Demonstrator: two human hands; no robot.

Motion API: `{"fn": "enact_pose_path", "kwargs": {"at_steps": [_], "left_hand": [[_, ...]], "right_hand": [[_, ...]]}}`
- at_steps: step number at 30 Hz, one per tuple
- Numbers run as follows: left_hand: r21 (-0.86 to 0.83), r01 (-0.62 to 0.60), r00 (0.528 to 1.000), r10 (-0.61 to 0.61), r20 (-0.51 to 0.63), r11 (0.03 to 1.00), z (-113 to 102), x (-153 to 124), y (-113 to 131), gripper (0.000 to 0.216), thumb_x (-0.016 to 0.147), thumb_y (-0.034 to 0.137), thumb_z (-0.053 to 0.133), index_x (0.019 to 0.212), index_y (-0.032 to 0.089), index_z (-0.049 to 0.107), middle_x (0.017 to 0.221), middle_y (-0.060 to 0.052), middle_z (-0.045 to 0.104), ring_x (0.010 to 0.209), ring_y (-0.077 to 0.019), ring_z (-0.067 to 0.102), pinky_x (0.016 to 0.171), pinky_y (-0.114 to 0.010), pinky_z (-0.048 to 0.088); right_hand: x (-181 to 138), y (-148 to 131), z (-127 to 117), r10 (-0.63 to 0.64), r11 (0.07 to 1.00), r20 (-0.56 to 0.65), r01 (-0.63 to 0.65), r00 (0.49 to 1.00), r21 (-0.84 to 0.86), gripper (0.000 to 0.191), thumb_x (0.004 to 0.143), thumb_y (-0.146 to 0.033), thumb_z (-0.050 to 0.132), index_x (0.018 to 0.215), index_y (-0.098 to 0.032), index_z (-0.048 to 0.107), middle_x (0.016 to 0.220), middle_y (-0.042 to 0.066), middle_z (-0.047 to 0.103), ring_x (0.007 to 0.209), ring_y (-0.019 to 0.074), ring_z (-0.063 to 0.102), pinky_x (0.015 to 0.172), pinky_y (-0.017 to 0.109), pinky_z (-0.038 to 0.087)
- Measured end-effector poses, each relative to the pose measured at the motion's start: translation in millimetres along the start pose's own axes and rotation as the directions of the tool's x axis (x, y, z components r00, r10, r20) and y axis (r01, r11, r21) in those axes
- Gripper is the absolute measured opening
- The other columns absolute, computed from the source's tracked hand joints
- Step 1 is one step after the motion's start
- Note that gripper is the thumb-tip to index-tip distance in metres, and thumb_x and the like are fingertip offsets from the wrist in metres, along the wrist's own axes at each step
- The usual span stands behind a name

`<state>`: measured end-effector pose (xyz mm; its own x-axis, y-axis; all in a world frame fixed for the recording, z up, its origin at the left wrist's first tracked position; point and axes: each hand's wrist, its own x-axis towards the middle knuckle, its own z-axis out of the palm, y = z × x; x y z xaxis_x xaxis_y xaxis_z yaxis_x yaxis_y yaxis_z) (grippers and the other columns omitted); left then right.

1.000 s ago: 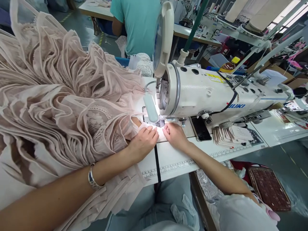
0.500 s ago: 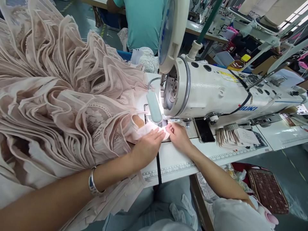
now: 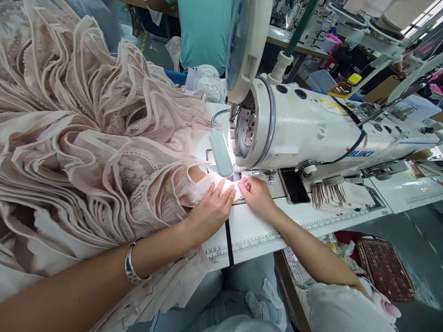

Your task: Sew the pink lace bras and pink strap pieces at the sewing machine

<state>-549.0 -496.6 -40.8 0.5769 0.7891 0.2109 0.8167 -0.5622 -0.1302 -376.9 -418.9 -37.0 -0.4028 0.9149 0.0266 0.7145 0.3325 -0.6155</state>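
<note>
A pale pink fabric piece [image 3: 190, 188] lies under the needle area of a white sewing machine [image 3: 301, 129], brightly lit there. My left hand [image 3: 209, 212] rests on this fabric, palm down with fingers stretched and somewhat spread, a ring on one finger. Just right of the needle, my right hand [image 3: 259, 197] pinches the fabric's edge between thumb and curled fingers. The presser foot is mostly hidden behind a small grey-green lamp [image 3: 221, 153]. Leftward, the fabric runs into a big heap of pink lace-trimmed garment pieces [image 3: 138, 166].
A phone [image 3: 294, 185] and a stack of small fabric pieces [image 3: 341, 197] lie right of my right hand. A printed ruler [image 3: 258, 241] follows the table's front edge. White lace [image 3: 211, 85] sits behind the machine, near a person in a teal shirt [image 3: 204, 37].
The fingers of my left hand have spread and flattened on the fabric. My right hand keeps its pinch in nearly the same place. The view has shifted slightly.
</note>
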Motion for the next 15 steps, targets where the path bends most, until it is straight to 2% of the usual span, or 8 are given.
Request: {"fn": "enact_pose_path", "kwargs": {"at_steps": [5, 7, 9, 12, 15], "left_hand": [[0.03, -0.033, 0.996, 0.036, -0.082, 0.999, 4, 1, -2, 0.043, 0.092, -0.001, 0.038, 0.128, -0.002, 0.06, 0.131, -0.02, 0.065, 0.127, -0.0364, 0.058, 0.103, -0.048, 0.05], [0.038, -0.05, 0.993, 0.054, -0.103, 0.998, 6, 3, -3, 0.041, 0.093, 0.0, 0.038, 0.127, -0.002, 0.06, 0.129, -0.021, 0.065, 0.126, -0.0338, 0.059, 0.108, -0.047, 0.046], [0.03, -0.069, 0.989, 0.073, -0.126, 0.997, 8, 4, -3, 0.039, 0.094, 0.001, 0.037, 0.126, -0.003, 0.059, 0.126, -0.02, 0.067, 0.124, -0.0303, 0.06, 0.113, -0.045, 0.04], [-0.028, -0.043, 0.987, 0.038, -0.154, 0.999, 9, 5, -4, 0.039, 0.094, 0.0, 0.033, 0.123, 0.002, 0.059, 0.12, -0.016, 0.068, 0.12, -0.0259, 0.061, 0.116, -0.045, 0.036], [-0.059, 0.08, 0.984, -0.089, -0.155, 0.995, 5, 4, -5, 0.035, 0.092, 0.0, 0.034, 0.11, 0.006, 0.063, 0.111, -0.017, 0.067, 0.112, -0.0272, 0.062, 0.109, -0.049, 0.041]], "right_hand": [[-2, 6, -1, -0.044, 0.999, -0.022, 0.045, 0.999, 0.027, 0.02, 0.092, -0.027, 0.051, 0.074, -0.022, 0.057, 0.066, -0.002, 0.061, 0.062, 0.0154, 0.055, 0.063, 0.026, 0.041], [-5, 12, -3, -0.143, 0.988, -0.045, 0.146, 0.989, 0.055, 0.017, 0.094, -0.027, 0.053, 0.084, -0.022, 0.065, 0.08, 0.001, 0.069, 0.073, 0.0171, 0.062, 0.07, 0.028, 0.047], [-10, 17, -5, -0.299, 0.953, -0.073, 0.302, 0.951, 0.035, 0.019, 0.097, -0.026, 0.052, 0.095, -0.023, 0.07, 0.094, 0.004, 0.071, 0.088, 0.0192, 0.064, 0.079, 0.03, 0.05], [-16, 20, -6, -0.473, 0.879, -0.063, 0.466, 0.879, -0.101, 0.027, 0.102, -0.025, 0.045, 0.107, -0.021, 0.071, 0.102, 0.008, 0.07, 0.098, 0.022, 0.063, 0.086, 0.035, 0.052], [-20, 16, -2, -0.528, 0.811, -0.002, 0.503, 0.849, -0.3, 0.029, 0.102, -0.024, 0.045, 0.115, -0.014, 0.069, 0.105, 0.013, 0.069, 0.101, 0.0264, 0.061, 0.087, 0.04, 0.054]]}}
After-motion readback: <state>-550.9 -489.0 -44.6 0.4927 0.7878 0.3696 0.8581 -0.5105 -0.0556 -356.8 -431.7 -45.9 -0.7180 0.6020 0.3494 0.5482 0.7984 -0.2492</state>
